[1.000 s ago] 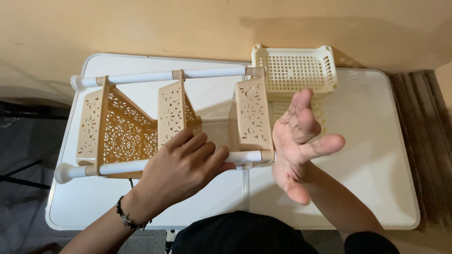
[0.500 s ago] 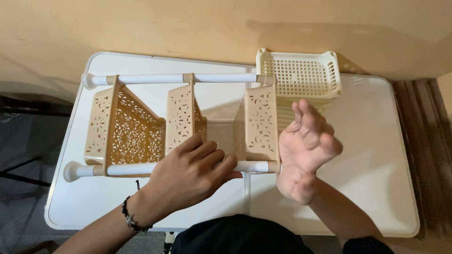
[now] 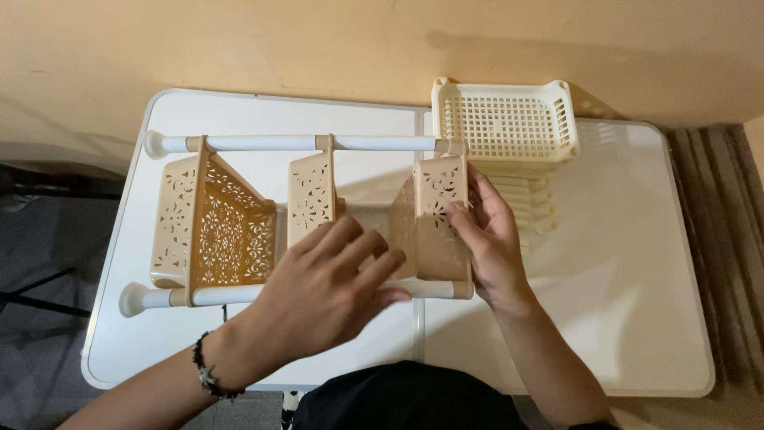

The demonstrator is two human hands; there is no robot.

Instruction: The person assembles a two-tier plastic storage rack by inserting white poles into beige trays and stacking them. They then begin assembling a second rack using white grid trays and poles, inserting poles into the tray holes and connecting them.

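A beige plastic shelf rack with cut-out patterned trays lies on its side on the white folding table, held by two white poles. My left hand rests flat on the near pole and the middle tray, with a dark bracelet on the wrist. My right hand presses against the outer face of the rightmost tray, fingers touching its patterned side.
A stack of cream lattice baskets stands at the back right of the table, close to the rack's right end. A tan wall runs behind. The floor to the left is dark, with a ribbed mat at the right.
My right hand, raised open in the air before, has come down onto the rightmost tray. My left hand has stayed on the near pole. The view shifted slightly.
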